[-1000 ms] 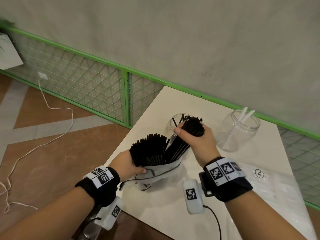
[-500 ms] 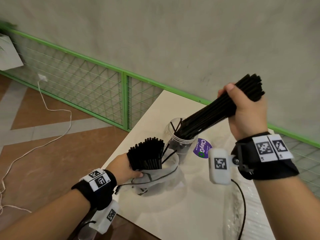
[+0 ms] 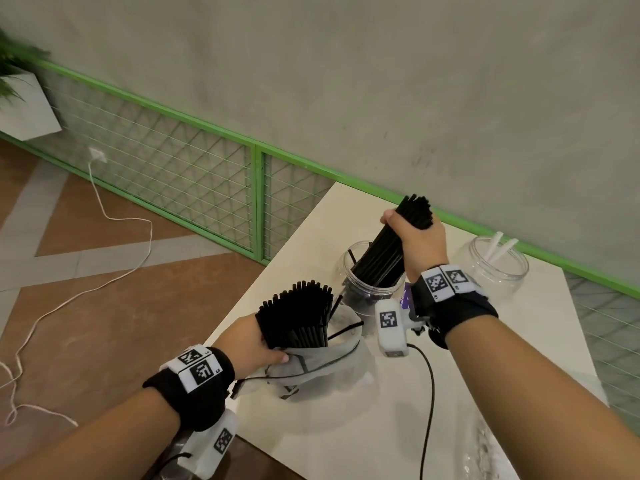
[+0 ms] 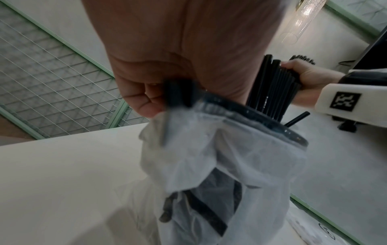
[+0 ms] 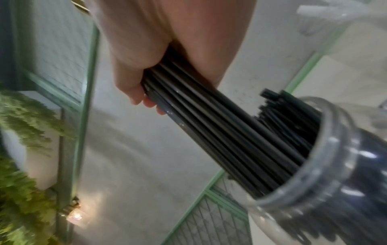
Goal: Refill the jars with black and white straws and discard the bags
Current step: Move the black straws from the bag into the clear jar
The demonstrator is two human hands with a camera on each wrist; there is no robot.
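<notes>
My right hand (image 3: 414, 237) grips a bundle of black straws (image 3: 389, 252) near its top, and the lower ends stand inside a clear plastic jar (image 3: 349, 296) on the white table (image 3: 450, 403). The right wrist view shows the same bundle of black straws (image 5: 220, 132) entering the clear jar's mouth (image 5: 326, 165). My left hand (image 3: 247, 341) holds a crumpled plastic bag (image 3: 325, 368) upright, with more black straws (image 3: 298, 317) sticking out of it. A second clear jar (image 3: 495, 268) at the back right holds two white straws (image 3: 500, 245).
A clear plastic bag (image 3: 485, 452) lies flat at the table's near right. A green-framed wire fence (image 3: 194, 181) runs along the wall behind the table. A white cable (image 3: 104, 216) trails over the brown floor on the left. A potted plant (image 3: 14, 84) hangs at the far left.
My right hand pulled a bundle of black straws out of the bag, lifted it high to the right, then lowered its ends into the near jar. The left hand kept holding the bag.
</notes>
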